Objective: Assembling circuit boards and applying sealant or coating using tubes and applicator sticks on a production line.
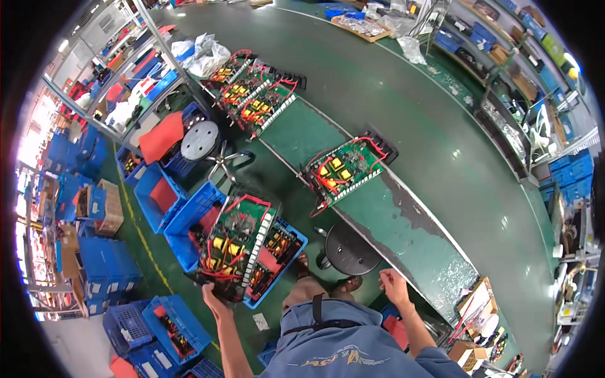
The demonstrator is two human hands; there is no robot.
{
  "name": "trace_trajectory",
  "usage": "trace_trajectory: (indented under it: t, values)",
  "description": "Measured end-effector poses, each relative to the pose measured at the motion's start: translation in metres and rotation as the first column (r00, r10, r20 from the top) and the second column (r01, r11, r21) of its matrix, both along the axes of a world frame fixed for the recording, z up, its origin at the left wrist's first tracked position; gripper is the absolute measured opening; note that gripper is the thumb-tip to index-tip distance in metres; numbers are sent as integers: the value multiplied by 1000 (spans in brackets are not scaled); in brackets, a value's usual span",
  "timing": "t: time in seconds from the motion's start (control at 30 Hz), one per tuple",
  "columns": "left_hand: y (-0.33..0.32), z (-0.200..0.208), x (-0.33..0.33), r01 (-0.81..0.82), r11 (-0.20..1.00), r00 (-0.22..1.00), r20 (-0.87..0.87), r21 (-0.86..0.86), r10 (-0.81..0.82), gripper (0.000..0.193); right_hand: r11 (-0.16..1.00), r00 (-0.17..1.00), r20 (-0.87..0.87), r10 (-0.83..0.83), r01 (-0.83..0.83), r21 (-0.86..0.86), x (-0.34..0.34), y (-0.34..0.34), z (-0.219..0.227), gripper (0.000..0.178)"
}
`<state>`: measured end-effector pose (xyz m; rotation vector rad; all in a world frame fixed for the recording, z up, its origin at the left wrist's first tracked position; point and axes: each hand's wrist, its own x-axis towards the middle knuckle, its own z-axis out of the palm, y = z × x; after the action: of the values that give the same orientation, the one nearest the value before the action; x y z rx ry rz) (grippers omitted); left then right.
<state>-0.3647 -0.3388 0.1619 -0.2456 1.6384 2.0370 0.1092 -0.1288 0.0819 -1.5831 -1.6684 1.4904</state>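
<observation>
Left hand (216,302) holds the near-left corner of a green rectangular circuit board with yellow components and red wires (242,220), its long axis pointing forward and slightly right, above a blue plastic crate (301,237). Right hand (394,285), loosely curled, apparently empty, hangs well apart, beside a long green-topped bench (435,264).

Extending the left forearm (234,343) forward and outward, with the left hand (216,302) closed in a grip and most fingers hidden, while holding the right forearm (417,324) angled inward, with the right hand (396,288) free and its fingers (384,277) loosely curled, well apart from the left.
</observation>
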Motion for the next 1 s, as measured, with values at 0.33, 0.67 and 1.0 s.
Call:
trace_trajectory:
  t: [0.33,0.67,1.0]
  values:
    - [318,12,-115,365,850,931,-180,380,-319,30,995,984,146,-99,103,-18,-60,-58,20,18]
    - [484,-93,-125,322,934,852,-385,-153,-356,69,939,928,253,-275,316,-137,-71,-108,38,21]
    - [469,-203,-111,183,963,910,-336,-197,-242,73,867,883,299,-362,436,-239,-64,-149,11,21]
